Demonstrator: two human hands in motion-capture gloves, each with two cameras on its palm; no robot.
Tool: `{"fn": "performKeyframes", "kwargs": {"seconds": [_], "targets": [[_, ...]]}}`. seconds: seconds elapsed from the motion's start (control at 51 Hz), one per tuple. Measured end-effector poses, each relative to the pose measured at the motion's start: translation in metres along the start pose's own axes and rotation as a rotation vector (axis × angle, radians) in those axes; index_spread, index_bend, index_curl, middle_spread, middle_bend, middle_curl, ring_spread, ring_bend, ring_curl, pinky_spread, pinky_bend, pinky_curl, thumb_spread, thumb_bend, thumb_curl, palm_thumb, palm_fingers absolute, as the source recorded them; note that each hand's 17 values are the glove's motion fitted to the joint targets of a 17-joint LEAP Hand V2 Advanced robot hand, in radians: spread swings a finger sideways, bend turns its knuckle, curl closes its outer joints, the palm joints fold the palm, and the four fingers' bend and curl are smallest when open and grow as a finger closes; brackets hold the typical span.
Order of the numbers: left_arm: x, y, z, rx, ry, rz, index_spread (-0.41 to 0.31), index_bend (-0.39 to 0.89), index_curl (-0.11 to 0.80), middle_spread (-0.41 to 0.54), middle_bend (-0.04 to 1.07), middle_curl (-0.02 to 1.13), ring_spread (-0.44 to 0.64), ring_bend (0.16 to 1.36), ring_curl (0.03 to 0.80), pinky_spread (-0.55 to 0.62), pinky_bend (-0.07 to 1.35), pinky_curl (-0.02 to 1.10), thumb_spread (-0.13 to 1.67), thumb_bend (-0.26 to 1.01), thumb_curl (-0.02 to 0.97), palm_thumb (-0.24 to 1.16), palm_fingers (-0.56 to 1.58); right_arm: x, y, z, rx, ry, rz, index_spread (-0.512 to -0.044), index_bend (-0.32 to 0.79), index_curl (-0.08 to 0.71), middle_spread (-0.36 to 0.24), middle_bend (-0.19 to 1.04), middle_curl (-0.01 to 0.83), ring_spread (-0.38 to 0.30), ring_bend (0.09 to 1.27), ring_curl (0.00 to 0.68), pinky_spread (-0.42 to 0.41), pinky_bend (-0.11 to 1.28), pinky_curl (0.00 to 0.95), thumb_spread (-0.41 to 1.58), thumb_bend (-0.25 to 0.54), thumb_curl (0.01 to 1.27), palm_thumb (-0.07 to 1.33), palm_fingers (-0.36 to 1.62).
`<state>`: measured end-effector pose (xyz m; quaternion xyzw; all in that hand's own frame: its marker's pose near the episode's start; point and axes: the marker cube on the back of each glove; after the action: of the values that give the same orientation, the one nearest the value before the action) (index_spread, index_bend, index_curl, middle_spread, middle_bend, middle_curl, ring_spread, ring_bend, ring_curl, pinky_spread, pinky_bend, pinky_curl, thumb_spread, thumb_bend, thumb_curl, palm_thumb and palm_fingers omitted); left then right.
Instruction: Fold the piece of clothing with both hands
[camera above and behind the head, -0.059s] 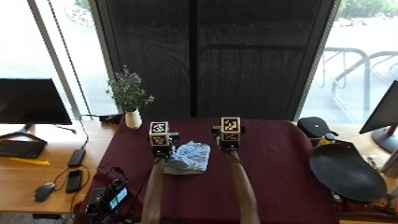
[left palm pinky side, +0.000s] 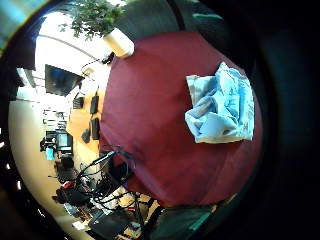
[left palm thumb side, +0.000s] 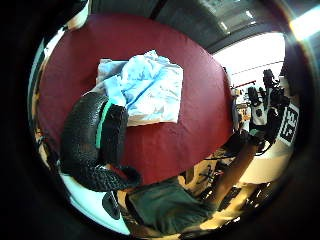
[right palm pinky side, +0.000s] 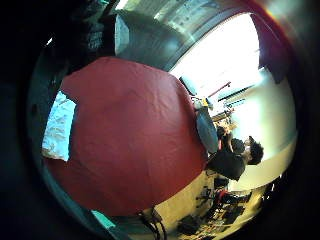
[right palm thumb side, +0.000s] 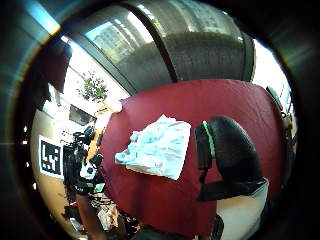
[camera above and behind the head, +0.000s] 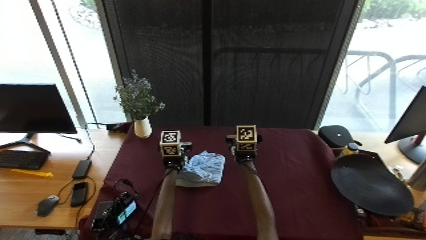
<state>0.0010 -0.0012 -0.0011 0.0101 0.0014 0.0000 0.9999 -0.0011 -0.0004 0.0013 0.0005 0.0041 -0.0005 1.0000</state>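
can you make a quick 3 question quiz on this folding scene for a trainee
1. True or false: the light blue garment lies on the dark red tablecloth, between the two forearms.
2. What stands at the table's far left corner? A) a vase with a plant B) a laptop C) a stack of books
3. Fill in: in the outside view, the left hand is beside the garment's ____ edge.

Key: 1 true. 2 A, the white vase. 3 left; the right hand is off to the other side, and neither hand is seen gripping the cloth.
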Motion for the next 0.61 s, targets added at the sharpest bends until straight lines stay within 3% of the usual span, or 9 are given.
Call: {"fn": "performKeyframes", "kwargs": {"seconds": [0.137,0.196,0.314,0.431,0.51,0.608], "targets": [[-0.003,0.022,-0.018,-0.046,-0.063,-0.059,-0.060,0.15,0.120,0.004,0.19,0.17,0.14,0.51,0.201,0.27,0.43,0.16,0.96,0.17,0.109,0.29,0.38,0.001,0.009,-0.004,-0.048,0.018,-0.011,-0.228,0.10,0.094,0.021,0.19,0.133,0.092,0.41,0.178,0.199,0.69,0.268,0.92,0.346,0.16,0.53,0.36],[0.002,0.011,-0.006,-0.022,-0.028,-0.022,-0.064,0.15,0.141,0.004,0.19,0.19,0.15,0.52,0.215,0.29,0.44,0.18,1.05,0.16,0.126,0.29,0.37,0.000,0.003,0.001,-0.018,-0.001,-0.007,-0.241,0.11,0.107,0.022,0.19,0.156,0.099,0.42,0.194,0.211,0.70,0.283,1.01,0.340,0.18,0.54,0.35],[0.003,0.024,-0.013,-0.063,-0.059,-0.044,-0.068,0.15,0.177,0.005,0.19,0.23,0.16,0.53,0.235,0.32,0.45,0.20,1.15,0.14,0.155,0.29,0.35,0.003,0.002,0.003,-0.006,-0.011,0.001,-0.256,0.11,0.128,0.024,0.19,0.196,0.107,0.43,0.219,0.223,0.71,0.302,1.13,0.319,0.21,0.56,0.33],[0.005,0.023,-0.018,-0.008,-0.048,-0.030,-0.070,0.15,0.207,0.005,0.19,0.26,0.17,0.54,0.250,0.33,0.46,0.22,1.21,0.12,0.178,0.30,0.34,0.006,0.003,0.003,-0.025,-0.022,0.017,-0.263,0.12,0.147,0.024,0.19,0.227,0.111,0.44,0.239,0.229,0.72,0.315,1.19,0.291,0.24,0.57,0.32],[-0.002,0.038,-0.031,-0.078,-0.136,-0.113,-0.071,0.15,0.224,0.000,0.19,0.28,0.17,0.55,0.259,0.34,0.46,0.23,1.23,0.10,0.192,0.30,0.33,0.010,0.006,-0.001,-0.044,-0.015,0.020,-0.266,0.12,0.158,0.025,0.19,0.244,0.112,0.44,0.250,0.231,0.72,0.322,1.22,0.271,0.25,0.58,0.31],[0.011,0.029,-0.037,-0.013,-0.011,0.005,-0.072,0.15,0.242,-0.001,0.19,0.29,0.17,0.56,0.268,0.34,0.46,0.25,1.25,0.09,0.209,0.31,0.32,0.010,0.000,-0.001,-0.035,-0.007,0.025,-0.267,0.12,0.170,0.025,0.19,0.262,0.113,0.45,0.262,0.232,0.73,0.329,1.24,0.248,0.27,0.59,0.30]]}}
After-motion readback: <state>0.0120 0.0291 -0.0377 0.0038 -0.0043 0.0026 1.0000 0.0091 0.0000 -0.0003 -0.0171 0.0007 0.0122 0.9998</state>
